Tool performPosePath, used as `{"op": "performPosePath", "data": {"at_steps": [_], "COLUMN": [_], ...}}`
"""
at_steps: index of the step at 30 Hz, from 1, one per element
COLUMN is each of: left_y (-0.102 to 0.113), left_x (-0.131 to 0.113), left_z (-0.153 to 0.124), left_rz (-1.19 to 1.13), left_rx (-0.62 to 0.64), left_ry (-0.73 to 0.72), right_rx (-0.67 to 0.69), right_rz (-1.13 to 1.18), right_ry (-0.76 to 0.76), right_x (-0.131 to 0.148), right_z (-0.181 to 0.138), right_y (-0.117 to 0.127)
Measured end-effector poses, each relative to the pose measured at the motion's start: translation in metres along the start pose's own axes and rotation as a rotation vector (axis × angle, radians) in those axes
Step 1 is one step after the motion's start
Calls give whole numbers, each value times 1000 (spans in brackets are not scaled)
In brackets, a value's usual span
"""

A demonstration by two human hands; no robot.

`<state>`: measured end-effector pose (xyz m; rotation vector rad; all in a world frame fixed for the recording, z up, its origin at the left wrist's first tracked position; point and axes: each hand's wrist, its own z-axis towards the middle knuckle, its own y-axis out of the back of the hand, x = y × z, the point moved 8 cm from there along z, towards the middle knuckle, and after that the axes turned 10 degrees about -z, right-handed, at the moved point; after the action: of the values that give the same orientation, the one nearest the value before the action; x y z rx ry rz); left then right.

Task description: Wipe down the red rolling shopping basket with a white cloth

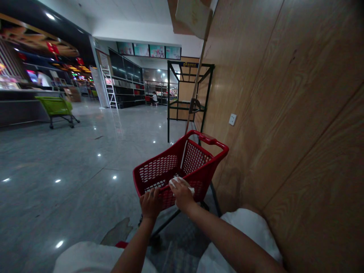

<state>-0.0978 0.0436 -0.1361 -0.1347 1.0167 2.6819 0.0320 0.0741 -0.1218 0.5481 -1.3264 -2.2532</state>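
A red plastic shopping cart with a lattice basket stands on the floor right before me, its handle at the far right end. My left hand is wrapped over the near top rim of the basket. Further right along the same rim, my right hand presses a crumpled white cloth against the red plastic. Part of the cloth is hidden under the fingers. The basket's inside shows through its open top.
A wood-panelled wall with a socket runs close along my right. Behind the cart stand a dark metal frame and a long pole. A green shopping cart, a white ladder and a crouching person are further off.
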Motion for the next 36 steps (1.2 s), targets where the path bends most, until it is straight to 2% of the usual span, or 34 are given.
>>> {"op": "performPosePath", "data": {"at_steps": [3, 6, 8, 10, 16, 18, 19, 22, 25, 27, 28, 30, 32, 34, 36], "left_y": [0, -2, -3, -4, -8, -9, -8, -6, -5, -6, -7, -7, -7, -7, -7], "left_x": [-1, -7, -12, -18, -22, -19, -18, -18, -21, -24, -26, -29, -31, -34, -33], "left_z": [0, -2, -2, -1, -2, -4, -5, -8, -8, -7, -7, -6, -5, -5, -6], "left_rz": [11, 37, 53, 64, -3, -21, -26, -41, -43, -26, -15, 4, 13, 16, 20], "left_rx": [29, 49, 38, 18, 23, 44, 52, 55, 56, 69, 74, 82, 91, 106, 107], "left_ry": [4, 6, 28, 53, 63, 54, 45, 19, 37, 74, 94, 122, 120, 86, 56], "right_rx": [6, 9, 28, 49, 6, -14, -16, 10, 51, 74, 92, 142, 179, 167, 143], "right_rz": [-28, -79, -91, -68, 71, 65, 50, -27, -91, -102, -95, -57, 8, 67, 101], "right_ry": [97, -7, -99, -130, -7, 76, 122, 164, 20, -80, -113, -114, -29, 71, 144], "right_x": [-26, -71, -85, -73, 31, 42, 38, -8, -74, -99, -100, -82, -43, -6, 13], "right_z": [0, -3, -5, -6, -2, -3, -4, -9, -13, -14, -15, -13, -9, -6, -5], "right_y": [15, 27, 28, 22, -2, -1, 1, 10, 23, 30, 31, 29, 23, 19, 18]}}
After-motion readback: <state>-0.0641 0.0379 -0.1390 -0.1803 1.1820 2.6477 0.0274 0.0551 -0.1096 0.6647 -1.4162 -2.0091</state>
